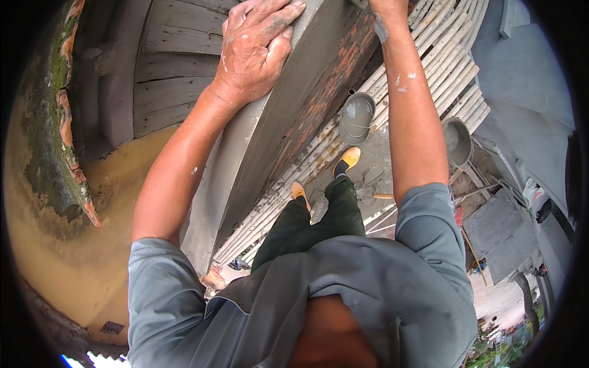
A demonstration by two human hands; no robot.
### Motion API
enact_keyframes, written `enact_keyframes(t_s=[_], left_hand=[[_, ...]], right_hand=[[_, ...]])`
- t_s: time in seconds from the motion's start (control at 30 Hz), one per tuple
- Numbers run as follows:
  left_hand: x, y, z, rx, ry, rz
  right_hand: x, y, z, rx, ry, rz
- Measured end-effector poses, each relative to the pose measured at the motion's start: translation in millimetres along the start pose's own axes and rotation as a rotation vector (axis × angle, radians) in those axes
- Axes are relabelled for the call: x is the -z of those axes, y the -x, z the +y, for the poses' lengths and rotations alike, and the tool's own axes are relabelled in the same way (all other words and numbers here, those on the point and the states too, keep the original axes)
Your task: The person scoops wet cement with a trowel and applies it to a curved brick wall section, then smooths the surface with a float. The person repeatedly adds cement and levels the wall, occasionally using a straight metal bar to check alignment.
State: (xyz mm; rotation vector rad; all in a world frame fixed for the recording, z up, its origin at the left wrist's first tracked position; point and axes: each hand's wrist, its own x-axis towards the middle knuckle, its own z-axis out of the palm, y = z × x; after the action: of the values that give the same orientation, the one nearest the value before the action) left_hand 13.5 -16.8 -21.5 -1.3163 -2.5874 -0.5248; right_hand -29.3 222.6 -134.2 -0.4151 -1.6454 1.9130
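1. Running from beneath the left hand [256, 52] back toward the person, a long plastered wall [276, 126] lies between the two forearms, its upper end passing just left of the right hand [389, 7].
2. Smooth, damp-looking grey render covers the wall's narrow top and much of its side; lower on the side facing the right forearm, reddish brick [322, 101] shows through in a rough, patchy band.
3. Palm down, the left hand rests on the wall top, fingers partly bent and close together; whether anything lies under the palm cannot be told.
4. Cut off by the upper edge of view, the right hand shows little beyond the wrist, so neither its opening nor any hold can be told. Grey smears mark that wrist, and pale flecks dot both arms.
5. Beyond the wall, pale poles [438, 58] lie side by side below the right hand and pass behind its forearm.
6. Two round buckets stand lower down: a grey one [357, 110] left of the right forearm, another [457, 142] right of it.
7. Left of the left hand are weathered planks [175, 58]; farther out, a mossy, brick-edged strip [64, 122] curves above a yellow-brown surface [113, 178].
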Motion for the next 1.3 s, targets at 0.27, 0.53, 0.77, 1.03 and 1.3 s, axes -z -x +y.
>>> enact_keyframes(t_s=[0.27, 0.53, 0.77, 1.03, 1.3], left_hand=[[-4.9, 8.5, -4.3, -0.025, 0.014, 0.085], [-6.0, 18.4, -9.0, 0.036, -0.058, 0.142], [79.5, 106.0, 5.2, -0.122, -0.068, 0.023], [151.1, 276.6, 34.4, -0.074, -0.135, -0.344], [159.3, 333.7, 52.1, -0.016, -0.073, -0.28]], right_hand=[[-38.2, 267.4, -23.1, -0.133, 0.138, -0.068], [-23.5, 364.7, -48.1, -0.273, 0.001, -0.013], [-11.4, 218.1, -51.6, -0.335, -0.051, -0.085], [-65.9, 378.4, -54.7, -0.208, 0.125, -0.022], [-109.7, 692.6, -127.6, -0.489, -0.044, -0.182]])
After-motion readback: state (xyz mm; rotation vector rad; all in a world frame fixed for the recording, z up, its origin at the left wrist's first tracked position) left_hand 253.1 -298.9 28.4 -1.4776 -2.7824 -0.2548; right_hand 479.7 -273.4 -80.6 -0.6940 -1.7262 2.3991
